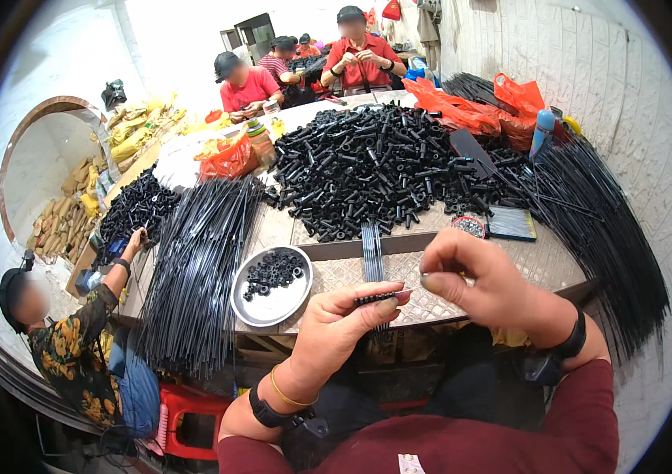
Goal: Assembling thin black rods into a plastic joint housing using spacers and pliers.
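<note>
My left hand (pixel 344 316) is closed on a flat row of thin black rods (pixel 372 257), pinching a dark ridged strip of small black pieces between thumb and fingers. Just right of it, my right hand (pixel 470 272) is raised with thumb and forefinger pressed together; anything in the pinch is too small to name. A round white metal bowl (pixel 239 304) with small black rings (pixel 274 271) stands left of my left hand. Beyond both hands lies a large heap of short black tubular parts (pixel 367 162). A red-rimmed dish of small silvery pieces (pixel 468 227) sits past my right hand.
Long black rods lie in bundles at left (pixel 201 268) and right (pixel 604 229). A flat box (pixel 512 223), blue spray can (pixel 542 134) and red plastic bags (pixel 462 110) sit at right. A co-worker (pixel 75 332) sits at left by a red stool (pixel 193 419); several others work beyond the heap.
</note>
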`<state>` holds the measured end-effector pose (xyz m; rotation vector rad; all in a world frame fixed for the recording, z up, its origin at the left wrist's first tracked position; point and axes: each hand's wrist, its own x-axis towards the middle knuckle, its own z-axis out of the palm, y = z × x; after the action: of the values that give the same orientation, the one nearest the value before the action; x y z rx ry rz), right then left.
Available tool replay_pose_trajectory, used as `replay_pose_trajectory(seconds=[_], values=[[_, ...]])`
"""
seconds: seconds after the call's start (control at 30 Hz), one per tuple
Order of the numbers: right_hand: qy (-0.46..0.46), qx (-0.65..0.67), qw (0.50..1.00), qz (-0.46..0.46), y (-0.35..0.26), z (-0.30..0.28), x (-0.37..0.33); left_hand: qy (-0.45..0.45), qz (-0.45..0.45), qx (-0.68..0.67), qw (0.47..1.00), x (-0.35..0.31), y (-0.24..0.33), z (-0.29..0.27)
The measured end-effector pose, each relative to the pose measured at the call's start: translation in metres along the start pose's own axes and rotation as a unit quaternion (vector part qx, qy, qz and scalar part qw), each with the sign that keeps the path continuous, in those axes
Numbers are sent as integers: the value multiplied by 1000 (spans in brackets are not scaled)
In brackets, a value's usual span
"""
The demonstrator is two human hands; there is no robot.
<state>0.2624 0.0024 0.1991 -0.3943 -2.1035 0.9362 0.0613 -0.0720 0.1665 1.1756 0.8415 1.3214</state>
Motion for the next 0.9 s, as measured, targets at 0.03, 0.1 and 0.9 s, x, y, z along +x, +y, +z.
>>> replay_pose_trajectory(seconds=[0.03,0.1,0.9], values=[[-2,0,1000,0,1,0,0,-2,-3,7,1000,0,1,-1],[-34,133,983,123,3,-2,2,-3,-3,13,1000,-1,1,-2],[-48,-453,830,-321,-37,-7,7,-33,0,17,999,-8,-2,-7]])
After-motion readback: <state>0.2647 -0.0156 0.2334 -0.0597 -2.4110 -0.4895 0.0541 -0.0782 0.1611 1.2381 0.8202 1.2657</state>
